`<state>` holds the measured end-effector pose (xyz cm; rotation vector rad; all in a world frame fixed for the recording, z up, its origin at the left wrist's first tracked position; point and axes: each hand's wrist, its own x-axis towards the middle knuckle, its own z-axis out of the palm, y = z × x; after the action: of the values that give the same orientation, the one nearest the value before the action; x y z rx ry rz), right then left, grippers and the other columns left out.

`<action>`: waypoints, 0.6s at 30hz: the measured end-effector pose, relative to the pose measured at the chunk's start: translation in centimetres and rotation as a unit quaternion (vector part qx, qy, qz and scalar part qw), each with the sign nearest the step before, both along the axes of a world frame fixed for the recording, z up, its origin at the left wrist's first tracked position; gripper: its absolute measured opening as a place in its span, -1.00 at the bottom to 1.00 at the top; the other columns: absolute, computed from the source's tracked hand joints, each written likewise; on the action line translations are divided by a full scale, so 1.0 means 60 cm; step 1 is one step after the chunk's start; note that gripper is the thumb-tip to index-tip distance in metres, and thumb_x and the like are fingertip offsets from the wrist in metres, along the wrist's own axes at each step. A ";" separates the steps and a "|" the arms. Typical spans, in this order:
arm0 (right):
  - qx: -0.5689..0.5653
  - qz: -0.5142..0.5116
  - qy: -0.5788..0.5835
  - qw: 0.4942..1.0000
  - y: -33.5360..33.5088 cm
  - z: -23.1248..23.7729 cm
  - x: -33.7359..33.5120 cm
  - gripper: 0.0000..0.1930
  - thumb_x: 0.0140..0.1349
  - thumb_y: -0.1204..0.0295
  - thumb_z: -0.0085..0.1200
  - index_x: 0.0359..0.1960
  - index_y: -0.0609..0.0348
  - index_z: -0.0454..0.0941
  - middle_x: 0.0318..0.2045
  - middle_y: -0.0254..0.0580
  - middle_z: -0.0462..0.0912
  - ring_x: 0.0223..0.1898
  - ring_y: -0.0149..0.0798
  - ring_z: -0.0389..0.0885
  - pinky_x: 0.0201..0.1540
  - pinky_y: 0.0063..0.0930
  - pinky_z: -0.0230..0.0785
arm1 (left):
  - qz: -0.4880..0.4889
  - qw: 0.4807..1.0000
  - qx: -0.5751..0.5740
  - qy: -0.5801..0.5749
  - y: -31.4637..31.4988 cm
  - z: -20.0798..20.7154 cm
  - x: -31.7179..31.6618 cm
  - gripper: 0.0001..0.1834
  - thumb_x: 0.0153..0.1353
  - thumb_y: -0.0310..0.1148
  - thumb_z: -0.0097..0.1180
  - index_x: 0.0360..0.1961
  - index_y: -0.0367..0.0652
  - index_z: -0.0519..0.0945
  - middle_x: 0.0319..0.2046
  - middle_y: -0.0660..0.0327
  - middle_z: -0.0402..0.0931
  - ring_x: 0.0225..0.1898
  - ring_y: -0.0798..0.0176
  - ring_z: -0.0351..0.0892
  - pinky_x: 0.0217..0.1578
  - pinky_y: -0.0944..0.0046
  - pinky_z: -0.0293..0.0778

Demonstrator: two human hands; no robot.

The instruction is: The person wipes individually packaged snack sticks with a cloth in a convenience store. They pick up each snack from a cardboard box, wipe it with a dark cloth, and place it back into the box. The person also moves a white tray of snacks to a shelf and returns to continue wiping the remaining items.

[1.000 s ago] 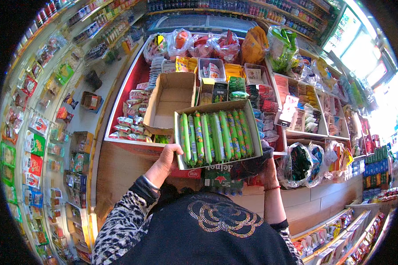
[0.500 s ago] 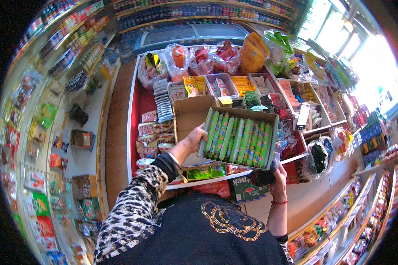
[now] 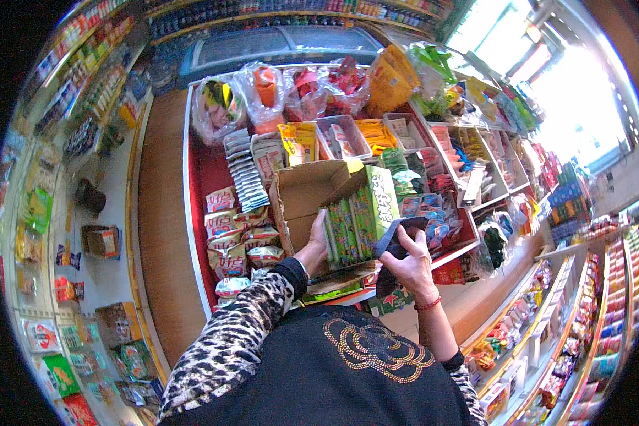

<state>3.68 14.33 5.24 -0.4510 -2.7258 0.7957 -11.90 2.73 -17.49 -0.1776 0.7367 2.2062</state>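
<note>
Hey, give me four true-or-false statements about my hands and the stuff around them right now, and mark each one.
1. The right hand holds a dark cloth. True.
2. The red bracelet is on the left wrist. False: it is on the right wrist.
3. The left hand is beside the long green packets. True.
4. The clear plastic bags stand along the near edge of the red display. False: they stand along its far edge.
</note>
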 end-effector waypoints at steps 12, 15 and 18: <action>0.085 0.072 0.027 0.993 -0.059 -0.016 -0.050 -0.44 -0.29 0.24 0.20 -0.11 0.09 0.56 -0.07 0.20 0.36 -0.04 0.15 0.41 -0.04 -0.16 0.36 | 0.014 0.752 -0.599 0.274 -0.077 0.013 -0.006 -0.23 0.24 0.07 -0.10 0.37 0.12 -0.10 0.25 -0.06 0.13 0.24 0.01 0.16 0.20 0.09 0.11; 0.092 0.089 0.050 0.991 -0.067 -0.021 -0.047 -0.47 -0.29 0.21 0.22 -0.14 0.03 0.58 -0.11 0.15 0.36 -0.08 0.11 0.41 -0.10 -0.16 0.39 | 0.071 0.875 -0.368 0.307 -0.110 0.087 0.015 -0.33 0.28 0.03 -0.13 0.30 -0.13 0.13 0.22 -0.03 0.20 0.27 0.12 0.12 0.23 0.21 0.06; 0.078 0.128 0.056 0.987 -0.087 -0.028 -0.043 -0.47 -0.32 0.19 0.30 -0.17 -0.03 0.60 -0.12 0.13 0.35 -0.07 0.10 0.39 -0.10 -0.17 0.39 | 0.014 0.997 0.031 0.075 -0.105 0.167 0.036 -0.41 0.28 0.06 -0.13 0.16 -0.16 0.31 0.06 0.08 0.40 0.08 0.17 0.36 0.11 0.19 0.25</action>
<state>1.09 9.11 3.55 -0.0219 -2.7450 0.6370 -9.74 -3.54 -7.50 0.0080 0.7490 2.2851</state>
